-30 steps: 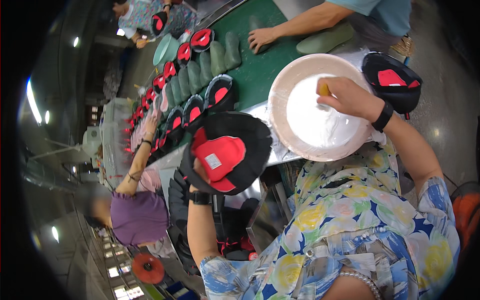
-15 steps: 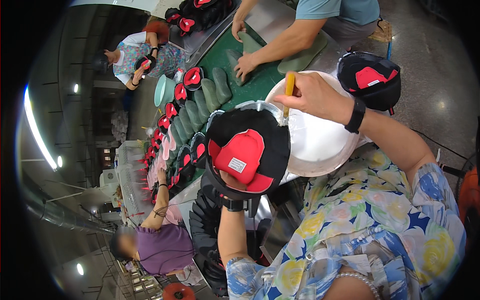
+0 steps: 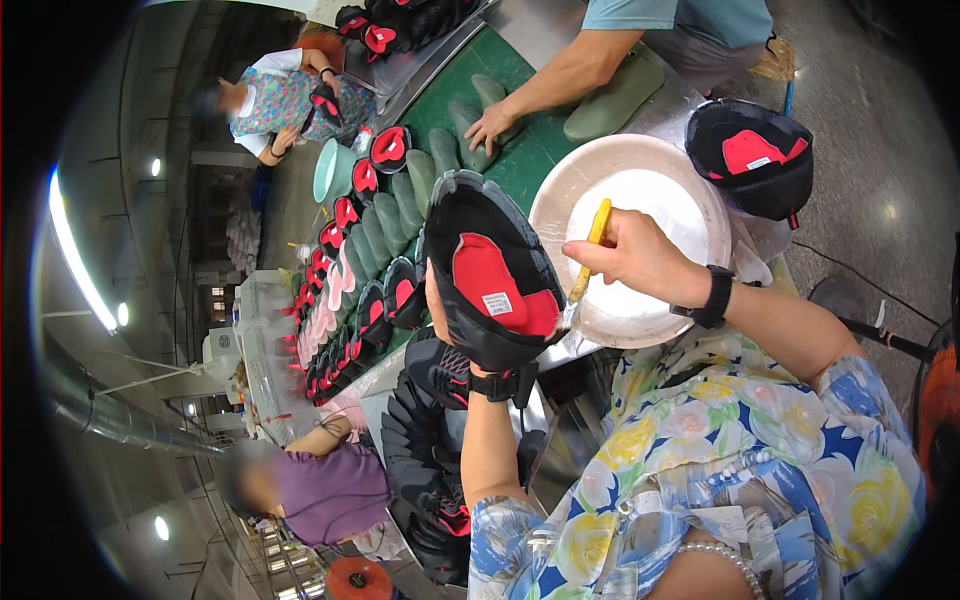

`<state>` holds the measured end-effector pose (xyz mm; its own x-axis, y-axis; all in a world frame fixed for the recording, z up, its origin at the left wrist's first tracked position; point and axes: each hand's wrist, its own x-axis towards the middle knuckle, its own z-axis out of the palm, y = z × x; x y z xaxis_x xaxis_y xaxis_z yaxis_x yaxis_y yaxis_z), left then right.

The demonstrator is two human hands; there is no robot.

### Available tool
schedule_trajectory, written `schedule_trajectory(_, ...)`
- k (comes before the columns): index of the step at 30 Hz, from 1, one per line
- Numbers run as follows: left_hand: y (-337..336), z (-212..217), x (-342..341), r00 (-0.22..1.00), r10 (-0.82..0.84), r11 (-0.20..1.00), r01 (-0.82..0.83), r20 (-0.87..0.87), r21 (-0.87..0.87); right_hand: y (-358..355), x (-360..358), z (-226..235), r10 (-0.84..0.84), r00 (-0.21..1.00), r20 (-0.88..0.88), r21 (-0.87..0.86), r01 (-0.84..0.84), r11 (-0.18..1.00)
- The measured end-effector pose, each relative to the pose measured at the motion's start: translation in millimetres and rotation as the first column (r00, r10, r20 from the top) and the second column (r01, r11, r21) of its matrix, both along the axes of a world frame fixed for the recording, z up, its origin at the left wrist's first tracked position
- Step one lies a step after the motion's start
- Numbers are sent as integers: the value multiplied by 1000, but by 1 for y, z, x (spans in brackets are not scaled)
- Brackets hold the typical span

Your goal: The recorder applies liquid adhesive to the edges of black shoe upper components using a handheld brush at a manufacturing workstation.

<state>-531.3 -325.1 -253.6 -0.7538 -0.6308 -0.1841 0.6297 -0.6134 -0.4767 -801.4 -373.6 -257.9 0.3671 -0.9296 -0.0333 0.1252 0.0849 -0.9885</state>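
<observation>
Rows of shoes (image 3: 350, 300) crowd the green surface (image 3: 530, 160) beside a white bowl (image 3: 690, 210). The left hand (image 3: 440, 300) grips a black shoe (image 3: 490, 275); the right hand (image 3: 635, 255) pinches a yellow brush (image 3: 592, 245).

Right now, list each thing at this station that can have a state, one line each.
Shoe upper: held up in the left hand, red lining facing the camera.
Brush: gripped in the right hand, yellow handle up, bristle end down by the upper's rim.
Round basin: on the bench, white paste inside.
Second upper: lying beside the basin, unheld.
Green lasts: lined up on the conveyor.
</observation>
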Motion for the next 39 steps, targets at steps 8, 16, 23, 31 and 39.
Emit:
schedule_trajectory(8,12,25,28,936,96,992,-64,339,-105,-25,-29,17,-148,989,-10,-489,124,864)
schedule_trajectory(16,50,-16,-27,770,136,981,-18,624,-192,-30,6,27,30,991,134,-885,106,454)
schedule_trajectory(23,44,-22,-34,550,223,962,10,805,-273,-49,29,14,-36,992,-122,-946,-105,307)
schedule_trajectory(31,44,-45,-26,417,291,954,-54,861,-296,-47,8,-3,57,950,-308,-666,-258,700)
schedule_trajectory(39,54,-53,9,319,351,936,-93,881,-339,-43,-21,6,-22,976,-216,-641,-125,757)
